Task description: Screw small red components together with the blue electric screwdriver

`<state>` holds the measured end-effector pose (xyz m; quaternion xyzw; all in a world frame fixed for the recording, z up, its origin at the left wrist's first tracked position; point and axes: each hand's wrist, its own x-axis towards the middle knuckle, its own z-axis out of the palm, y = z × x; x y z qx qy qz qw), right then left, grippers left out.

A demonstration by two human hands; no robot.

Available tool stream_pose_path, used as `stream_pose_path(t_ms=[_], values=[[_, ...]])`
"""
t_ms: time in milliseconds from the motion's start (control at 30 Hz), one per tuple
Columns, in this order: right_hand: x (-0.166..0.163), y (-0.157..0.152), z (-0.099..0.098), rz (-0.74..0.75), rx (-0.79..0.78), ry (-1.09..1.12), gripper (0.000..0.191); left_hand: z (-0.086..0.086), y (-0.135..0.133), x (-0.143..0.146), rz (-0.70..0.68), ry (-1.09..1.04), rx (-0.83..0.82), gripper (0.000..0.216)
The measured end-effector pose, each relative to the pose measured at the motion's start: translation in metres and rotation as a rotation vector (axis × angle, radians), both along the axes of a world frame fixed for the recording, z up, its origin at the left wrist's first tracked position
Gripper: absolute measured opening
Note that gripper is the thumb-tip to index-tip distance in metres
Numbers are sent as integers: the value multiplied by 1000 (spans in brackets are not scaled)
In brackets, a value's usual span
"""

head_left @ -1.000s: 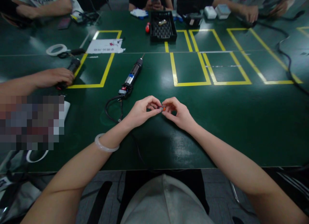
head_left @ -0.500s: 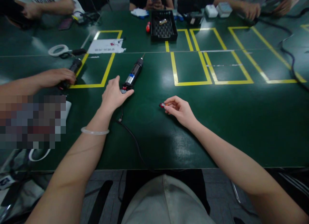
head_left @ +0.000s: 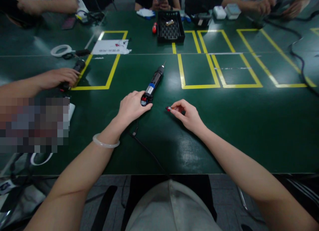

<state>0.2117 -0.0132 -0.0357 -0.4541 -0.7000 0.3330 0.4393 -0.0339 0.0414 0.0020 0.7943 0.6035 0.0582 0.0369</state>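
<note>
An electric screwdriver [head_left: 154, 82], black and silver with a thin bit, lies slanted on the green table, its tip pointing away to the right. My left hand [head_left: 132, 106] is closed around its rear end, thumb on the near side. A dark cord [head_left: 152, 150] runs from under that hand towards the table's front edge. To the right, my right hand [head_left: 185, 113] pinches a small red and dark piece [head_left: 168, 108] between thumb and fingertips. What kind of piece it is, I cannot make out. The two hands are apart.
A black tray [head_left: 170, 35] with small parts stands at the back, beside a red object [head_left: 154, 27]. Yellow tape [head_left: 199, 86] marks rectangles. At left, another person's hand [head_left: 63, 77] rests on a dark tool. White tape roll [head_left: 61, 51] and paper [head_left: 109, 47] lie nearby.
My left hand has moved right and towards me, bringing the electric screwdriver along, closer to my right hand. The cord has shifted right too. My right hand stays nearly in place.
</note>
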Motion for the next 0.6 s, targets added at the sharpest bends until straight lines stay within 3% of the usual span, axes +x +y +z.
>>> stream_pose_path(t_ms=[367, 600], values=[[-3, -4, -5, 36, 109, -265, 6, -2, -36, 39, -302, -32, -11, 57], [-8, -6, -4, 38, 80, -371, 13, -3, -40, 42, -358, -29, -11, 64]])
